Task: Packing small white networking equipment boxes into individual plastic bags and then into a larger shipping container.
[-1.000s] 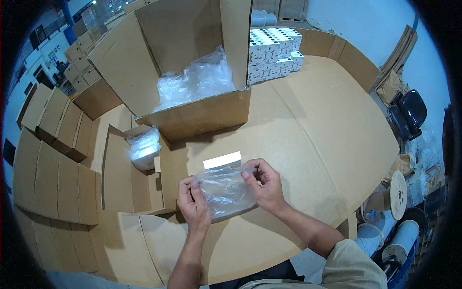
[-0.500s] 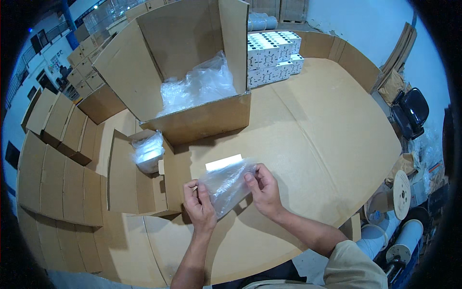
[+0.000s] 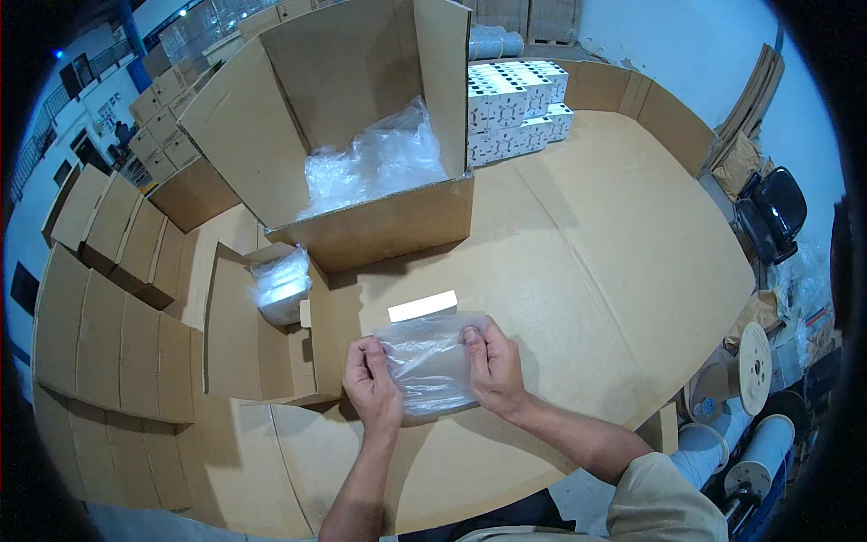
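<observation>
A clear plastic bag point(image 3: 428, 366) is stretched between my two hands above the table. My left hand point(image 3: 372, 384) pinches its left edge, and my right hand point(image 3: 494, 369) grips the right edge with the thumb on top. Just beyond the bag lies a white box point(image 3: 423, 306), its near part hidden behind the plastic. To the left of my left hand stands an open cardboard box point(image 3: 325, 348) with plastic-wrapped white items point(image 3: 282, 285) inside. Behind it, a larger open carton point(image 3: 388, 226) holds a heap of clear plastic bags point(image 3: 375, 163).
White printed boxes point(image 3: 515, 104) are stacked at the back of the cardboard-covered table point(image 3: 632, 235). Closed brown cartons point(image 3: 113, 348) line the left side. Off the right edge are a black chair point(image 3: 772, 212) and spools point(image 3: 754, 366) on the floor side.
Both hands have pulled the bag from a slanted, bunched shape into a flatter, wider sheet. My right hand has come slightly lower.
</observation>
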`<state>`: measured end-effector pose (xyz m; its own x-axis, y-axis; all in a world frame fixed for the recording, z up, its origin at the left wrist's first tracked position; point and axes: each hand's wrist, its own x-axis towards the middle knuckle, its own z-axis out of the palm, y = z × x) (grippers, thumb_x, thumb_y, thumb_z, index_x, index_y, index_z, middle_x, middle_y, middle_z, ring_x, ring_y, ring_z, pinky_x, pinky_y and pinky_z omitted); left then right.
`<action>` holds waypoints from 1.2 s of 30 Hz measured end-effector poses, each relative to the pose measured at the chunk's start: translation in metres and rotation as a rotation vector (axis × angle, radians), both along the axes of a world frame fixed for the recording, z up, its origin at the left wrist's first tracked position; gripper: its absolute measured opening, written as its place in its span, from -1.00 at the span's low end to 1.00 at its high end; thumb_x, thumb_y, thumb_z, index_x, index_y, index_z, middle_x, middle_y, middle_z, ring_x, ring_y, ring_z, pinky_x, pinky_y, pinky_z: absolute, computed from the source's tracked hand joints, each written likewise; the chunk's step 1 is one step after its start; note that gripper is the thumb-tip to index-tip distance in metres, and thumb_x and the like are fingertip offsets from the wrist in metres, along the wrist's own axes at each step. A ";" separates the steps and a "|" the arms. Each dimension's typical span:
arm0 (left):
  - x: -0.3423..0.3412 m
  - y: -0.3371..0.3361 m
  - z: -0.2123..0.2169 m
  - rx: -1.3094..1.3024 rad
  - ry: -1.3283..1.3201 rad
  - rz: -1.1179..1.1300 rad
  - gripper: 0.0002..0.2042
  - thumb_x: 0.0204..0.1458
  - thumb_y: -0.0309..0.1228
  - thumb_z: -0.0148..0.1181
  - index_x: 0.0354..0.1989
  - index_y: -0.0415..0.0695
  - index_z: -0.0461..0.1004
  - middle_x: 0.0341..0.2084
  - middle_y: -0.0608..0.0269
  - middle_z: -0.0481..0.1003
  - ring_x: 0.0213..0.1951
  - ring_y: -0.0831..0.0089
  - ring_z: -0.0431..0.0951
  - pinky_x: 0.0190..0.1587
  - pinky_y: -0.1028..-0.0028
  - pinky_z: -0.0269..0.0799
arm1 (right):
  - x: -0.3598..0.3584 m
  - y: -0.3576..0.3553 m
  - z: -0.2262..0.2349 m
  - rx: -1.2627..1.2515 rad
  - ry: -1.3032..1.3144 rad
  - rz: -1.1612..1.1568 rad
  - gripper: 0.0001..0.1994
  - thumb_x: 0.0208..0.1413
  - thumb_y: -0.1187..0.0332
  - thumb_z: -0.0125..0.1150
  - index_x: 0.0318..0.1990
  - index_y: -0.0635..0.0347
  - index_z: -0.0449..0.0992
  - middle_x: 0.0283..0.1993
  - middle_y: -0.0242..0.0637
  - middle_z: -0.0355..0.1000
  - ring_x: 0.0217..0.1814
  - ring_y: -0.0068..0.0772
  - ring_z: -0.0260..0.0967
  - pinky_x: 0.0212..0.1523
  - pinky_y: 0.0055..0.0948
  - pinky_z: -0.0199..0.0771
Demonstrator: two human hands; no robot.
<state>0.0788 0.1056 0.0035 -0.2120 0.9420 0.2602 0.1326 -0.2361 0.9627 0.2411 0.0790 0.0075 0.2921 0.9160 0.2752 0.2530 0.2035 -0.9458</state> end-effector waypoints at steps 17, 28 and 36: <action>0.002 -0.020 0.000 -0.091 0.095 -0.177 -0.82 0.34 -0.39 0.10 -0.28 -0.24 0.47 -0.57 0.44 0.45 -0.57 0.76 0.31 -0.52 0.62 0.21 | 0.019 0.005 0.002 -0.005 -0.030 -0.116 -0.75 0.45 0.30 -0.07 -0.26 0.30 0.34 -0.60 -0.09 0.29 -0.63 -0.33 0.28 -0.56 -0.27 0.27; 0.008 -0.001 0.005 0.101 -0.139 -0.075 -0.77 0.36 -0.30 0.03 -0.13 -0.25 0.42 -0.45 0.37 0.46 -0.45 0.67 0.38 -0.42 0.60 0.28 | 0.007 -0.003 -0.002 0.039 -0.094 -0.066 -0.78 0.43 0.31 -0.02 -0.22 0.27 0.40 -0.61 -0.33 0.28 -0.60 -0.60 0.22 -0.57 -0.43 0.24; 0.009 -0.003 -0.003 0.069 0.109 -0.021 -0.71 0.39 -0.30 0.00 -0.35 -0.21 0.48 -0.60 0.44 0.40 -0.56 0.67 0.33 -0.50 0.56 0.25 | 0.003 0.000 0.007 0.049 0.050 0.113 -0.74 0.28 0.23 0.30 -0.13 0.27 0.49 -0.39 -0.37 0.54 -0.33 -0.66 0.44 -0.32 -0.47 0.47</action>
<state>0.0879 0.1029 0.0009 -0.1590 0.9249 0.3453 0.2302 -0.3054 0.9240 0.2444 0.0792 0.0146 0.2023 0.9295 0.3084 0.1790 0.2745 -0.9448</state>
